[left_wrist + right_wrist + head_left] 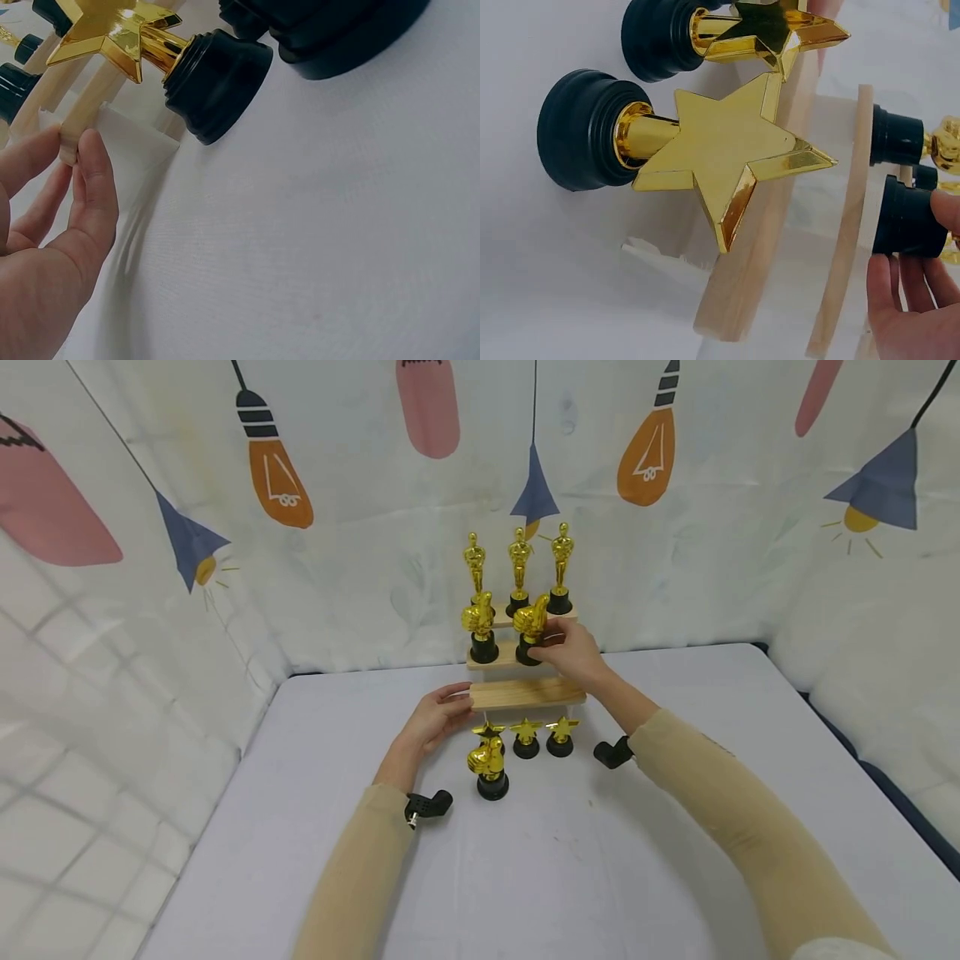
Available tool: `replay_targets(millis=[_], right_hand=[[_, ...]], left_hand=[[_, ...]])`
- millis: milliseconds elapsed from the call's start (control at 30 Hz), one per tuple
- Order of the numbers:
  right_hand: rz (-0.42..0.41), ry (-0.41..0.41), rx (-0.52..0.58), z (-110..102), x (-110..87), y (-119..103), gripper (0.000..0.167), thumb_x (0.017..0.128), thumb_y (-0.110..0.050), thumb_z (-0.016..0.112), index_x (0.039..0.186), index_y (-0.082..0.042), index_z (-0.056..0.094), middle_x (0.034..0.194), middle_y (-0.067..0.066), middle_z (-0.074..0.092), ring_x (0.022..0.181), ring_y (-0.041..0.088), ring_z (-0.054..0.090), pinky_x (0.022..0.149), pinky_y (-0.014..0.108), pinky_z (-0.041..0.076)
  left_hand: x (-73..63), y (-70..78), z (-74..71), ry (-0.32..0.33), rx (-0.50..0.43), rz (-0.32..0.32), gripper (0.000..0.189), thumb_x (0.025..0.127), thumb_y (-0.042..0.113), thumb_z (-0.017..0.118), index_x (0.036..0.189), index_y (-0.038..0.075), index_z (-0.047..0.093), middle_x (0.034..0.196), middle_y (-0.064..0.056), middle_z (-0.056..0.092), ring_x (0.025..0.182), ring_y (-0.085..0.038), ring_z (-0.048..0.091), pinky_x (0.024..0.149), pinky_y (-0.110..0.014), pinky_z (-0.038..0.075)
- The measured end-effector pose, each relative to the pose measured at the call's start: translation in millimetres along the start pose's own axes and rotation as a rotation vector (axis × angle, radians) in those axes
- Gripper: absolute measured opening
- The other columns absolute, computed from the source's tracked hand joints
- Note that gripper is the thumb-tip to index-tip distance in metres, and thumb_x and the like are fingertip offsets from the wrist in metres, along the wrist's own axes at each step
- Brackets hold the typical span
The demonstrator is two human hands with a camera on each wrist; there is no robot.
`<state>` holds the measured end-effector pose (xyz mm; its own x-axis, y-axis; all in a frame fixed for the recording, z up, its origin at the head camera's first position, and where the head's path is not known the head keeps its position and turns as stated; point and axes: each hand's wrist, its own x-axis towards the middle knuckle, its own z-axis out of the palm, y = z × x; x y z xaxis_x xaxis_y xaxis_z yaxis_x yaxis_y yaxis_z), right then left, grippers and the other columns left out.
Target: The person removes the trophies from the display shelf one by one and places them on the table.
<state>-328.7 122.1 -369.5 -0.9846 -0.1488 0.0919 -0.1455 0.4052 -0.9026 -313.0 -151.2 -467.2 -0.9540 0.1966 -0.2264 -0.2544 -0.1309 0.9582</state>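
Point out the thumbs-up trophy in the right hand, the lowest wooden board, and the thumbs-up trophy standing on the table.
Held thumbs-up trophy (529, 622): head view, on its gold fist.
Lowest wooden board (528, 694): head view, mid-length.
Tabletop thumbs-up trophy (488, 763): head view, on its gold fist.

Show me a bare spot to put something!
The front pale wooden shelf, beside the left hand, is bare. White tabletop is free outside both tan sleeves. Crowded: before that shelf, with black-based gold star trophies, and behind, where the right hand holds a gold thumbs-up trophy.
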Motion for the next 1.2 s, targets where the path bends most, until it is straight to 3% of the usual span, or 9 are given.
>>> replay_targets(millis=[367, 733, 1200], right_hand=[[-0.103, -0.081, -0.055, -10.1, -19.9, -10.3, 0.054, 0.092, -0.015, 0.079, 0.138, 0.0, 0.056, 0.129, 0.014, 0.061, 0.118, 0.03, 0.059, 0.1, 0.045, 0.052], [-0.11, -0.148, -0.089, -13.1, -49.0, -18.4, 0.05, 0.092, -0.018, 0.079, 0.134, -0.002, 0.057, 0.125, 0.011, 0.063, 0.116, 0.028, 0.06, 0.095, 0.044, 0.055], [-0.107, -0.163, -0.099, -12.2, -83.9, -21.2, 0.05, 0.091, -0.015, 0.079, 0.134, -0.001, 0.058, 0.125, 0.011, 0.064, 0.116, 0.029, 0.061, 0.092, 0.043, 0.057]], left_hand=[[1.2, -0.8, -0.1, -0.01, 0.004, 0.012, 0.049, 0.101, 0.001, 0.065, 0.148, 0.002, 0.051, 0.136, -0.019, 0.056, 0.108, -0.022, 0.064, 0.099, -0.036, 0.055], [0.4, -0.2, 0.5, -0.005, 0.001, 0.015, 0.049, 0.101, 0.002, 0.065, 0.147, 0.002, 0.051, 0.135, -0.019, 0.057, 0.11, -0.023, 0.064, 0.098, -0.035, 0.055], [-0.2, 1.5, 0.9, -0.002, 0.014, 0.003, 0.047, 0.101, 0.003, 0.066, 0.146, 0.003, 0.053, 0.135, -0.019, 0.057, 0.113, -0.024, 0.063, 0.099, -0.036, 0.055]])
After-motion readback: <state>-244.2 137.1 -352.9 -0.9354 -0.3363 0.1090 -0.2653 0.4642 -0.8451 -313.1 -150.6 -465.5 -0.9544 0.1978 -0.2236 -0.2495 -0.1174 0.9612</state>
